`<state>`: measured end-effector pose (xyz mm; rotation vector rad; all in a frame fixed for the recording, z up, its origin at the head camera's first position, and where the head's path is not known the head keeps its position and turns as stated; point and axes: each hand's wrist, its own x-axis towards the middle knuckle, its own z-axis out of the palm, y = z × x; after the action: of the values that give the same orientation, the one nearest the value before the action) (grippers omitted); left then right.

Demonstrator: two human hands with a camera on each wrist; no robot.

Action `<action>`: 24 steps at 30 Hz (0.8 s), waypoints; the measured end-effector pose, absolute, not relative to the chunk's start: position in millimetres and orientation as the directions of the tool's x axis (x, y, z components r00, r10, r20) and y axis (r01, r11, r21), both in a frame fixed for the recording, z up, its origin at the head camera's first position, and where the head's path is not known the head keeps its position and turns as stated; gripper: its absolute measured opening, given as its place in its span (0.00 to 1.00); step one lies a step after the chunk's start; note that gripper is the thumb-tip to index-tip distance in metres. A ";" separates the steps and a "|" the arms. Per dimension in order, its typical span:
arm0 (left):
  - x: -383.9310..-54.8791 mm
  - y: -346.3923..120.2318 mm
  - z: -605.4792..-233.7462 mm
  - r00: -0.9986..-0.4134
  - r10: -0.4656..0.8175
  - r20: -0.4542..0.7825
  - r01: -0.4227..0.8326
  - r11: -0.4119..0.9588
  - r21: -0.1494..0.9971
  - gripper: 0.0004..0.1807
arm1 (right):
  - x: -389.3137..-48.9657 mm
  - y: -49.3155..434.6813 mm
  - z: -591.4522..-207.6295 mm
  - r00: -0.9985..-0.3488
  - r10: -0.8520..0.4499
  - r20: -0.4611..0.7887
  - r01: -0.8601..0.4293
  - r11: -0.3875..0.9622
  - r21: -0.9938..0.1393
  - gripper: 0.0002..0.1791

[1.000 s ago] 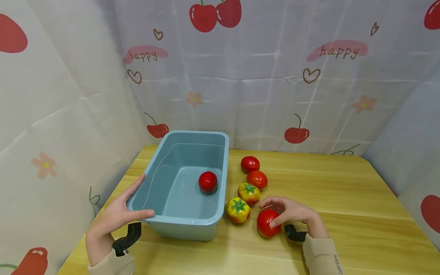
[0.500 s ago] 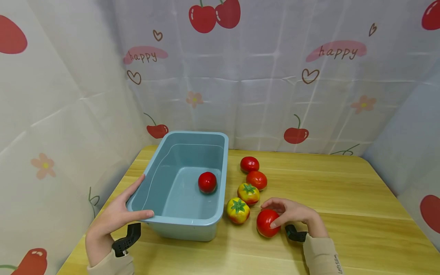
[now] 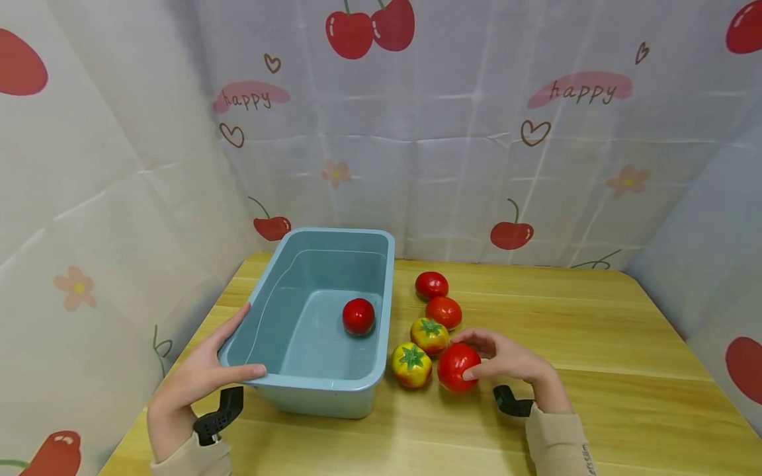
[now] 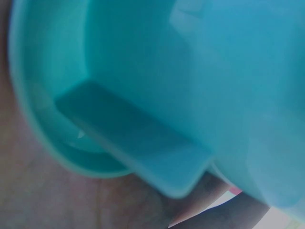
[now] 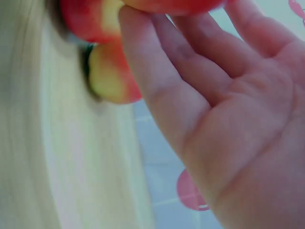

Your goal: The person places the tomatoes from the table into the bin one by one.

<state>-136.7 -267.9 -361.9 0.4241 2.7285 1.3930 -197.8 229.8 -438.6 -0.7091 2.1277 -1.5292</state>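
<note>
My left hand (image 3: 199,370) grips the near left corner of a light blue plastic bin (image 3: 315,382), its thumb along the front rim. The bin's blue wall (image 4: 228,86) fills most of the left wrist view. Inside the bin lies one round red tomato (image 3: 358,317). My right hand (image 3: 506,360) holds another red tomato (image 3: 458,367) between thumb and fingers, close beside two yellow-red tomatoes with green leafy tops, the nearer one (image 3: 412,365) and the farther one (image 3: 429,336). In the right wrist view, the fingers (image 5: 157,81) reach up to the held tomato (image 5: 174,4).
Behind the yellow-red tomatoes sit an orange-red tomato (image 3: 443,312) and a darker red one (image 3: 431,285), in a row along the bin's right side. The wooden table (image 3: 625,383) ends at a printed curtain (image 3: 452,165) at the back and sides.
The right hand has raised the red tomato slightly and moved it a little away and to the left, nearer the yellow-red tomatoes. The left hand and bin stay in place.
</note>
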 end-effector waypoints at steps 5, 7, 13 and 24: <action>-136.4 -267.6 -361.6 -0.961 0.265 0.079 0.219 0.555 0.803 0.52 | -193.5 224.7 -428.6 -0.829 -0.557 0.038 -0.227 0.275 -0.934 0.28; -136.2 -267.5 -361.3 -0.962 0.263 0.077 0.217 0.558 0.801 0.53 | -192.1 222.1 -424.7 -0.844 -0.531 0.071 -0.253 0.277 -0.927 0.28; -135.9 -267.7 -360.6 -0.964 0.254 0.074 0.211 0.569 0.795 0.53 | -187.4 211.9 -412.5 -0.882 -0.452 0.135 -0.294 0.301 -0.907 0.28; -136.5 -268.1 -361.3 -0.962 0.261 0.079 0.219 0.565 0.796 0.53 | -176.0 195.5 -391.7 -0.919 -0.330 0.215 -0.314 0.287 -0.905 0.28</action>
<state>-136.5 -268.1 -361.3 0.4200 2.7368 1.3811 -176.0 195.5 -391.7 -0.6279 2.5087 -1.7595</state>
